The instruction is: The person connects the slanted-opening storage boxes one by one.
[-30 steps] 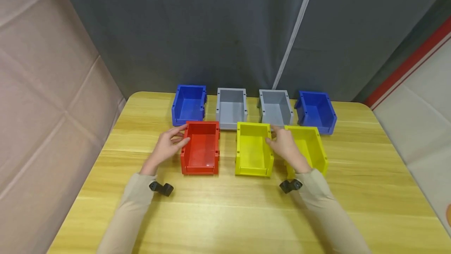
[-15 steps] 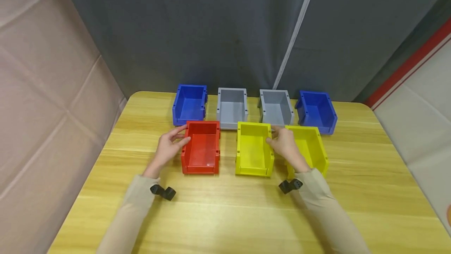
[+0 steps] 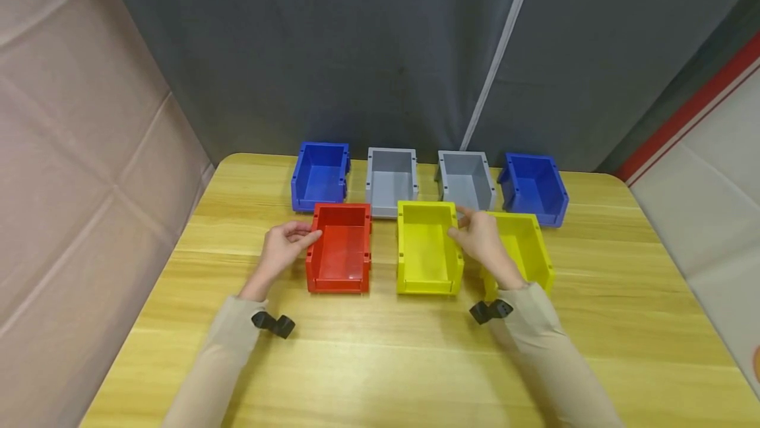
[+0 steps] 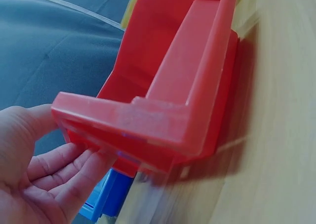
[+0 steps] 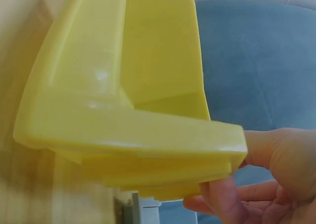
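In the head view, a red open-front storage bin (image 3: pixel 340 250) is at the front left of the bins. My left hand (image 3: pixel 283 248) pinches its left wall, thumb over the rim and fingers along the outside, as the left wrist view of the red bin (image 4: pixel 173 51) also shows. To its right is a yellow storage bin (image 3: pixel 427 250). My right hand (image 3: pixel 482 240) pinches its right wall; in the right wrist view the thumb goes over the rim and the fingers lie under the outer side of the yellow bin (image 5: pixel 133 130). A second yellow bin (image 3: pixel 522 250) is partly hidden behind that hand.
Along the back of the wooden table (image 3: pixel 380 362) stand a blue bin (image 3: pixel 321 177), a grey bin (image 3: pixel 392 181), another grey bin (image 3: pixel 466 181) and another blue bin (image 3: pixel 533 187). A dark curtain (image 3: pixel 309 52) hangs behind them, and a pale wall covering (image 3: pixel 89 151) is at the left.
The held yellow bin has shifted slightly, its back edge a little farther up and left in the head view, with my right hand still gripping it. The red bin and left hand barely moved.
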`<move>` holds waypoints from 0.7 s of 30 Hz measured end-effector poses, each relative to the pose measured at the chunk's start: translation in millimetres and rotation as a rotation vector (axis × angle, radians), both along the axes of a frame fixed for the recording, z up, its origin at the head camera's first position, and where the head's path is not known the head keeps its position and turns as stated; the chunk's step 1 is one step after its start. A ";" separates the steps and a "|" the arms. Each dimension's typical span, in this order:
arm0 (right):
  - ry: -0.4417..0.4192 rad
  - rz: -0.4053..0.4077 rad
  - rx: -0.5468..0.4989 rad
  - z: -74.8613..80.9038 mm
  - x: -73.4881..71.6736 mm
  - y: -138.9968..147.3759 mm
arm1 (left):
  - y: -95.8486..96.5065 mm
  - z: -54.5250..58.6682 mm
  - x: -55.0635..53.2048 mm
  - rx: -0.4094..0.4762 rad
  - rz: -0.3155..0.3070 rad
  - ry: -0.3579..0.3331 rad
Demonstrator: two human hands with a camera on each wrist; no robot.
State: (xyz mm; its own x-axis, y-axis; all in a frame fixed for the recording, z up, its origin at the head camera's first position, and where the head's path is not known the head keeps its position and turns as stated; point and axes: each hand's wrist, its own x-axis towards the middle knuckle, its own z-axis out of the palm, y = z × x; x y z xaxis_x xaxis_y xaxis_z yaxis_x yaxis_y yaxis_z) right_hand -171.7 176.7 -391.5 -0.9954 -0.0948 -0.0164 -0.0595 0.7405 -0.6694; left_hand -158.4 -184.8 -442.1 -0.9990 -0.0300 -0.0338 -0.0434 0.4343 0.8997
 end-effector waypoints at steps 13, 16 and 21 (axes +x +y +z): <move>0.054 0.022 -0.026 14.6 -2.1 -16.3 | -1.8 -3.1 -2.1 0.067 -0.069 -0.024; 0.047 0.017 -0.035 16.9 -3.3 -21.9 | -1.8 -3.1 -2.5 0.070 -0.075 -0.025; 0.078 0.034 -0.057 17.9 -6.5 -29.0 | -1.7 -0.9 -2.2 0.063 -0.078 -0.033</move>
